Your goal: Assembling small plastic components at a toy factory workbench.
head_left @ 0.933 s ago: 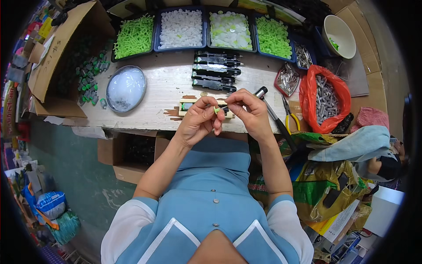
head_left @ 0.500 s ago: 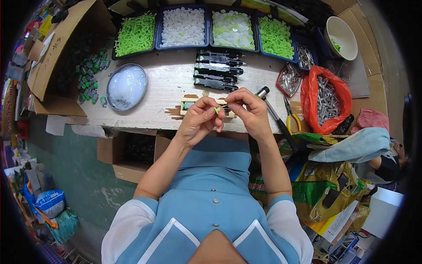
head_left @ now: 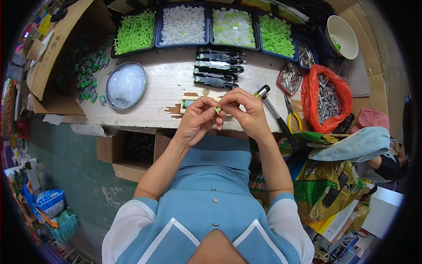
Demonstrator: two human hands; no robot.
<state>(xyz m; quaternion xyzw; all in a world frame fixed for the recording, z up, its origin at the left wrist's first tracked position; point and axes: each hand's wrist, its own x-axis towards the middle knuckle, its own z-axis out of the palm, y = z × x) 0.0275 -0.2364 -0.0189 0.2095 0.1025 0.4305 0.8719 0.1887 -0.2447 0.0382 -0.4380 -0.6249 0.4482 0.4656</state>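
My left hand (head_left: 195,122) pinches a small light-green plastic piece (head_left: 217,110) between thumb and forefinger, above the table's front edge. Closed in a pinch as well, my right hand (head_left: 247,113) meets that piece from the right, its fingertips hiding whatever is between them. Under my hands, partly covered, lies a cream-coloured holder (head_left: 183,104) with a dark and green part in it. Just beyond it, several black elongated assemblies (head_left: 217,70) lie stacked in a row. A hammer (head_left: 274,112) rests to the right of my right hand, its head end pointing away from me.
Along the back stand trays of green sticks (head_left: 135,33), white discs (head_left: 183,26), mixed discs (head_left: 233,28) and green pieces (head_left: 275,35). On the right are yellow-handled pliers (head_left: 293,116) and a red bag (head_left: 310,94) of grey parts. A round dish (head_left: 126,86) sits left, beside a cardboard box (head_left: 61,53).
My right fingertips have moved slightly left, up against the green piece. A thin pin-like thing seen between them earlier is now hidden. My left hand has hardly moved.
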